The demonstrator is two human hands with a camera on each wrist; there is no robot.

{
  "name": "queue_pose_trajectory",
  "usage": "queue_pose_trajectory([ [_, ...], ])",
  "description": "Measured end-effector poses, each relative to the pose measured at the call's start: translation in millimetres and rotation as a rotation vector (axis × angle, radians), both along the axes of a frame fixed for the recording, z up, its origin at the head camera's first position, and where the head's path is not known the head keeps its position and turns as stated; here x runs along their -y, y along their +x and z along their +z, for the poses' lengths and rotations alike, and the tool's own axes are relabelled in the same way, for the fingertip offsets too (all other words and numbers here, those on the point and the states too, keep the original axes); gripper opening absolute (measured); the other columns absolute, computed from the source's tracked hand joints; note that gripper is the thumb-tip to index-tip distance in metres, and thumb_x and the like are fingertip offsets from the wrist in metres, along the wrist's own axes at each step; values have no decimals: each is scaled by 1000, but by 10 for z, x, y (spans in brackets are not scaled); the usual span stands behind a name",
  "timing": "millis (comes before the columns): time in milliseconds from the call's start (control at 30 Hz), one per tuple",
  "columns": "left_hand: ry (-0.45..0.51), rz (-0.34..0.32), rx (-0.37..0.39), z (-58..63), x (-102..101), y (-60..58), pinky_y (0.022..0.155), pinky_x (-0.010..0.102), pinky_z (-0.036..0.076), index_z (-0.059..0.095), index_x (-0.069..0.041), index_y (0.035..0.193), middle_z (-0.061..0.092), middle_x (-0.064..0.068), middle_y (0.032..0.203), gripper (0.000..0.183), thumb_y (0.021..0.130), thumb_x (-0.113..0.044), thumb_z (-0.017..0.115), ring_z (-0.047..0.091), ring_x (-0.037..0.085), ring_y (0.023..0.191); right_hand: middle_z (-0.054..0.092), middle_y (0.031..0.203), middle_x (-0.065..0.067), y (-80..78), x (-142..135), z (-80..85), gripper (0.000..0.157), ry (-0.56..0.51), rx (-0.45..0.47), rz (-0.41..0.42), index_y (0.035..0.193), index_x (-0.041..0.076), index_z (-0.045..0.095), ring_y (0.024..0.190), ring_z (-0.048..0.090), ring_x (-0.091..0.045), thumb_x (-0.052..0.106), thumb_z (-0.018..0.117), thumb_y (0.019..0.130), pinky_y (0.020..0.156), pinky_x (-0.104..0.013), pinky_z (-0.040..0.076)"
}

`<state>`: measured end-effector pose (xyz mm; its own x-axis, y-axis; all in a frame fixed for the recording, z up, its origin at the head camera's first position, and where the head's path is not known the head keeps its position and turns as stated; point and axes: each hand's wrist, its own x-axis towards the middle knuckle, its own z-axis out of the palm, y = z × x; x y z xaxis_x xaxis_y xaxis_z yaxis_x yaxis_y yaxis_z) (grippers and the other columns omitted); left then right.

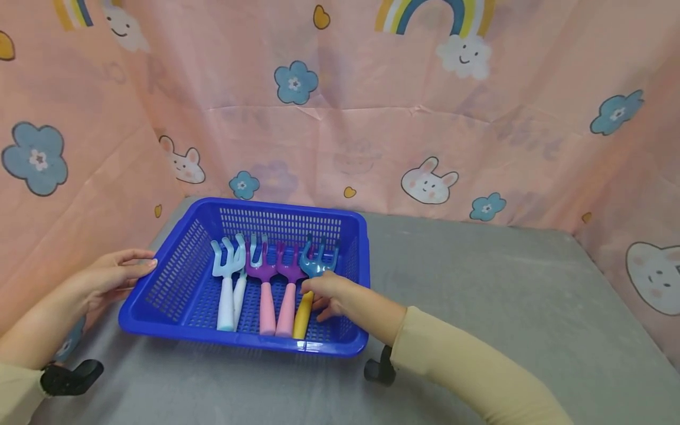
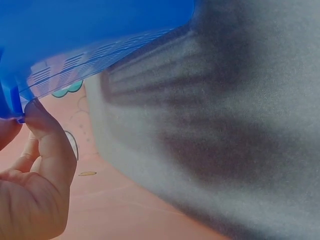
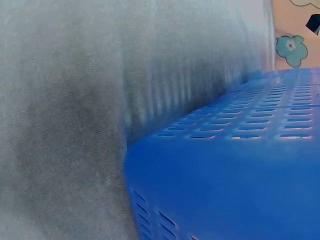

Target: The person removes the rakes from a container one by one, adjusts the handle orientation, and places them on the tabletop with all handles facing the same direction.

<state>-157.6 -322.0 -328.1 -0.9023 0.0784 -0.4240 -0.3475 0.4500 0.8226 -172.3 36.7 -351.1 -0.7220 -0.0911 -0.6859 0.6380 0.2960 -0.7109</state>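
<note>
A blue plastic basket [image 1: 340, 348] holds several small hand rakes laid side by side, prongs toward the back. On the left are light-blue rakes [image 1: 225, 301] with pale handles, and in the middle two purple rakes [image 1: 267, 310] with pink handles. My left hand [image 1: 114, 274] pinches the basket's left rim; in the left wrist view its thumb and finger [image 2: 47, 135] meet at the blue edge. Inside the basket's right side, my right hand [image 1: 337, 293] grips a rake with blue prongs and a yellow handle [image 1: 303, 317] near its neck. The right wrist view shows the basket's outside [image 3: 210, 175], with that hand out of sight.
A grey cloth-covered table [image 1: 478, 295] lies under the basket and stretches to the right. Pink printed curtains [image 1: 361, 141] stand behind and at both sides, with the left one close to my left arm. Black wrist mounts [image 1: 71, 378] show at both sleeves.
</note>
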Motion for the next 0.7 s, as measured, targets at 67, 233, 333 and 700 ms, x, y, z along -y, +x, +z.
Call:
queue_pose_trajectory([
  [67,-7,-1,2,4,0,-1,69,28,55,17,12,137,62,-12,82,65,98,-30,47,62,6,75,53,109,-26,-4,-1,-7,60,-3,3,-3,134,-4,29,105,55,-38,5,59,83,87,-56,46],
  [233,-10,-1,4,9,0,-6,69,28,55,18,12,137,61,-12,83,66,98,-31,47,61,6,76,52,101,-24,-26,4,-25,67,-7,7,17,140,-3,22,102,56,-36,1,59,84,87,-54,47],
  [333,6,1,6,9,-1,-8,69,28,55,19,12,136,62,-12,83,65,97,-31,48,62,7,76,54,95,-22,-42,9,-38,70,-2,7,35,142,-2,19,98,58,-35,-1,59,85,86,-53,48],
  [700,55,-5,6,-15,-5,-26,69,29,56,22,12,135,62,-11,84,62,97,-30,48,63,8,76,52,77,-13,-68,17,-62,57,51,6,108,131,-3,30,69,54,-21,-2,63,84,79,-41,54],
])
